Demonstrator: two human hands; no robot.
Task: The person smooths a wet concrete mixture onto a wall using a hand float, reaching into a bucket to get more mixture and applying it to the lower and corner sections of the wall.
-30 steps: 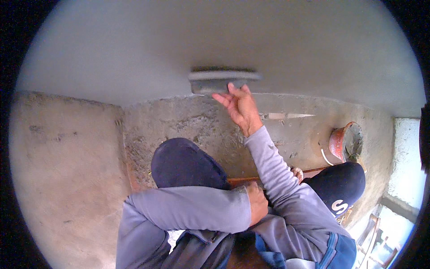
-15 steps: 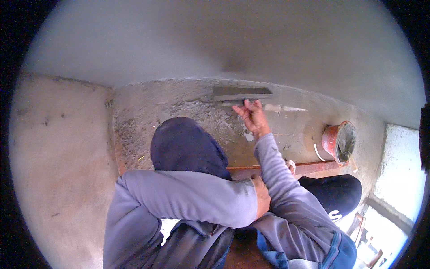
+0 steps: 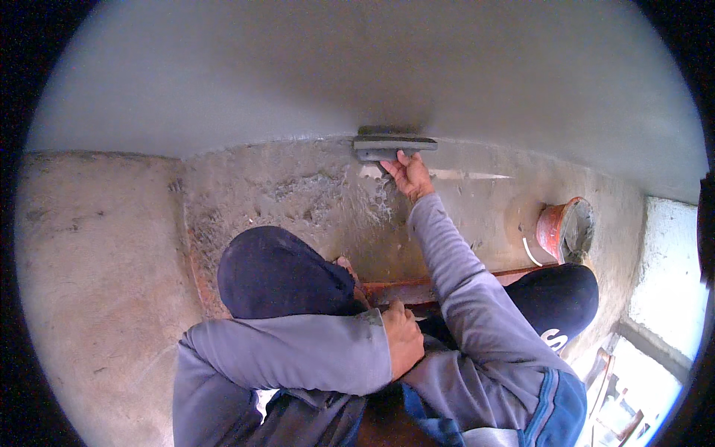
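My right hand (image 3: 412, 177) reaches forward, fingers closed on a grey plastering trowel (image 3: 395, 144). The trowel lies along the foot of the smooth grey plastered wall (image 3: 477, 67), where the wall meets the rough ledge, and a dark shadow shows just above it. My left forearm crosses my lap, over my bent left knee. Close to my right upper arm, my left hand (image 3: 403, 339) is closed with curled fingers; whatever may be inside them is hidden.
An orange-red bucket (image 3: 551, 229) with grey mortar lies tipped at the right. A reddish bar (image 3: 402, 289) runs along the ledge's near edge. Wet mortar (image 3: 320, 190) is smeared left of my right hand. A bare wall (image 3: 97, 283) closes off the left side; bright openings lie right.
The trowel has moved up to the plastered wall's foot and turned more edge-on. My left hand has shifted left and slightly down, off the right sleeve. My left knee appears lower and further left.
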